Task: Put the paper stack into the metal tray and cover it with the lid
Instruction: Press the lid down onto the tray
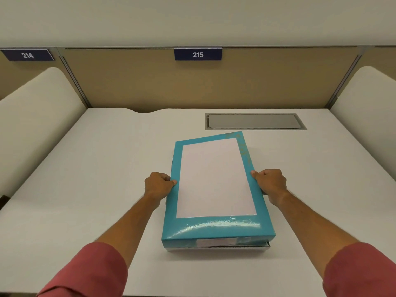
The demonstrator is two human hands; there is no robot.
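Note:
A teal lid [214, 229] with a pale rectangular panel on top sits over the metal tray [216, 249], of which only a thin silvery edge shows at the near end. A white sliver shows at the gap under the lid's front; I cannot tell if it is the paper stack. My left hand [158, 185] grips the lid's left long edge, thumb on top. My right hand [271, 182] grips the right long edge the same way. The lid lies slightly skewed, its far end turned to the right.
The white desk [96, 189] has a grey cable hatch [255, 121] at the back right, just beyond the lid. Tan partition walls with number plates 214 and 215 close the back. Cream side dividers [36, 116] stand left and right.

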